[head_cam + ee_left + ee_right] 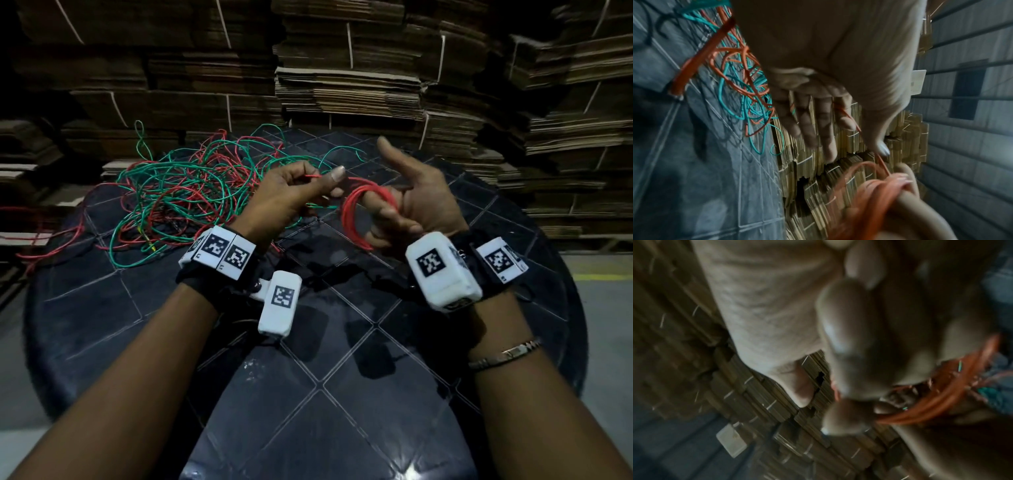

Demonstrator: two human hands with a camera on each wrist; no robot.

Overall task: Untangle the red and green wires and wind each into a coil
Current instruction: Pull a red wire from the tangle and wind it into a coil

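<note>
We had a dark tiled table [342, 394] in front of stacked flattened cardboard [342, 78]. From the head cam, our left hand [291, 195] was raised, pinching the red wire [310, 176] between thumb and finger. Our right hand [407, 202] sat palm-up, fingers curled through the red coil [356, 219], index pointing up. The tangle of green wire [178, 178] and red lay just behind the left hand. Left wrist cam showed the thumb [879, 139] against the strand running to the coil. Right wrist cam was blurry, but the curled fingers [869, 345] held red loops [941, 404].
</note>
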